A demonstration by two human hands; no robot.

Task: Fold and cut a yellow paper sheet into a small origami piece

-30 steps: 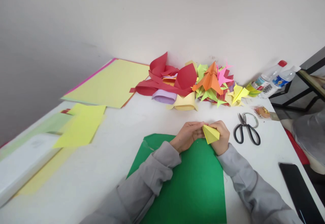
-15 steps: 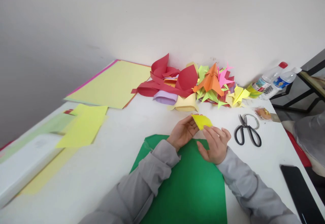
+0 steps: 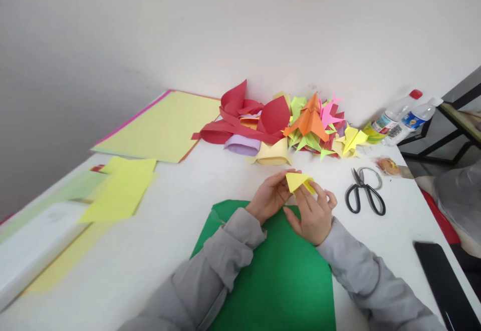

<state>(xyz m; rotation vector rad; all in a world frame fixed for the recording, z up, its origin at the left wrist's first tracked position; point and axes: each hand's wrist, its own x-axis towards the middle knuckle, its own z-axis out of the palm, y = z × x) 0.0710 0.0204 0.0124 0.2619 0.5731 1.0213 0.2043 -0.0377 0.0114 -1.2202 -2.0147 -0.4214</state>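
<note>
A small folded piece of yellow paper [image 3: 295,181] is held up between my two hands, over the far edge of a green sheet [image 3: 285,281]. My left hand [image 3: 268,197] grips its left side, fingers curled behind it. On its right side, the fingers of my right hand [image 3: 313,213] press against the paper, some of them partly inside the fold. The right thumb points left, below the paper and apart from it.
Behind my hands lie red paper bands [image 3: 240,120], an orange folded paper plane [image 3: 310,119] and other folded shapes. Scissors [image 3: 363,193], bottles [image 3: 413,120] and a black phone-like slab [image 3: 447,286] are on the right. Yellow sheets [image 3: 124,186] and a white box [image 3: 37,246] are left.
The yellow paper has turned and its fold has opened on the right, now showing a triangular face. My right hand has shifted slightly left, its fingers moving into the paper.
</note>
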